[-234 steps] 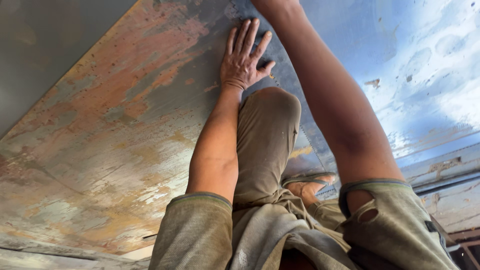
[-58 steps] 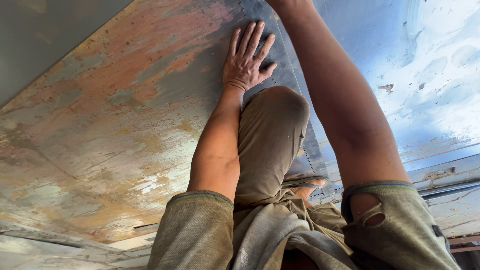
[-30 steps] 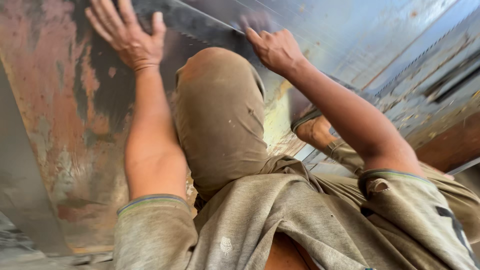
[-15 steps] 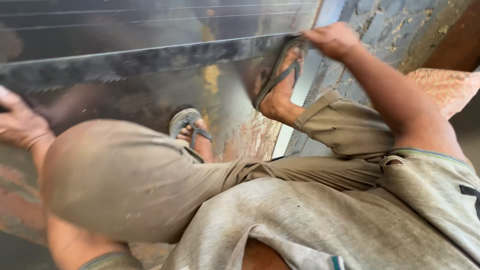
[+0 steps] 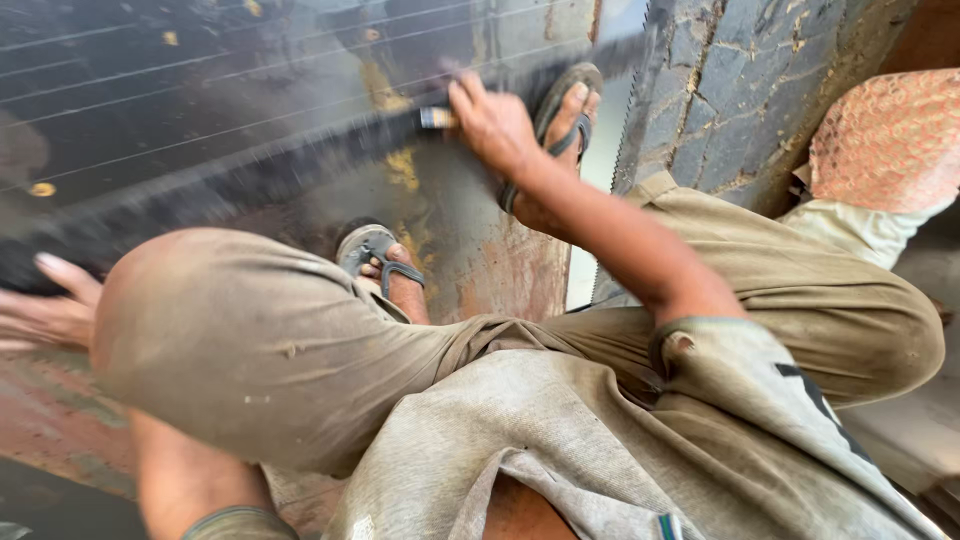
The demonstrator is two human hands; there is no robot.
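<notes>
I squat on a large rusty metal sheet (image 5: 480, 270) scored with thin parallel lines. A long dark straight strip (image 5: 250, 175), blurred, runs across the sheet from lower left to upper right. My right hand (image 5: 490, 125) is stretched out over this strip, its fingers closed on a small stubby marker-like piece (image 5: 437, 117). At the far left my left hand (image 5: 45, 310) lies with fingers extended by the strip's lower end, partly hidden behind my knee (image 5: 230, 330). Both my feet wear sandals, one (image 5: 385, 265) near the middle and one (image 5: 560, 115) beside my right hand.
The sheet ends at a saw-toothed edge (image 5: 628, 150) on the right, with a narrow pale gap beyond it. Past the gap lies a cracked grey slab (image 5: 740, 90). An orange patterned cloth (image 5: 890, 130) sits at the far right.
The view has swung from the rusty area to the dark scored part. My right hand left the sheet's edge by the sandal and came left onto the dark strip.
</notes>
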